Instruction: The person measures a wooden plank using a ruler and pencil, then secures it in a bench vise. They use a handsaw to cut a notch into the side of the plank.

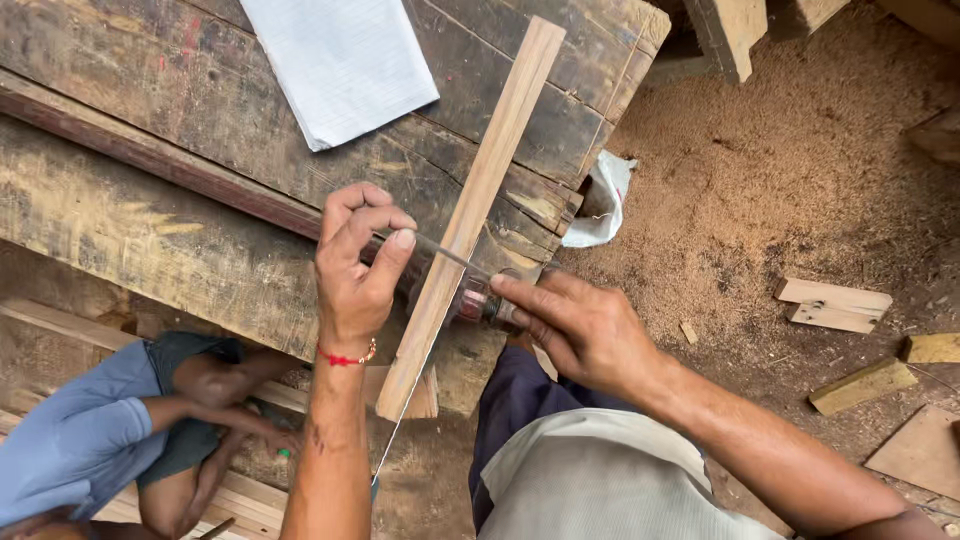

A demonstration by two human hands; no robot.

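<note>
Lying slantwise on the worn wooden desk (150, 230), the wooden strip (478, 195) has its long axis running from the lower left to the upper right; its near end hangs over the desk edge toward the person, and its far end points at the desk's far corner. The left hand (352, 275) is closed, and its grip pinches the tip of a thin metal blade (440, 252) between thumb and forefinger, just left of the strip. This blade crosses over the strip. The right hand (580, 325) is closed around a reddish transparent handle (475, 300) on the other side, forefinger stretched along it. A thin string (400, 425) hangs down from near the strip's low end.

A white sheet of paper (340, 60) lies on the desk, left of the strip's far end. A white cloth (605, 200) hangs at the desk edge on the right. Sawdust (790, 170) covers the floor, with several wood offcuts (835, 305) there. Another person in a blue shirt (80, 440) crouches at lower left.
</note>
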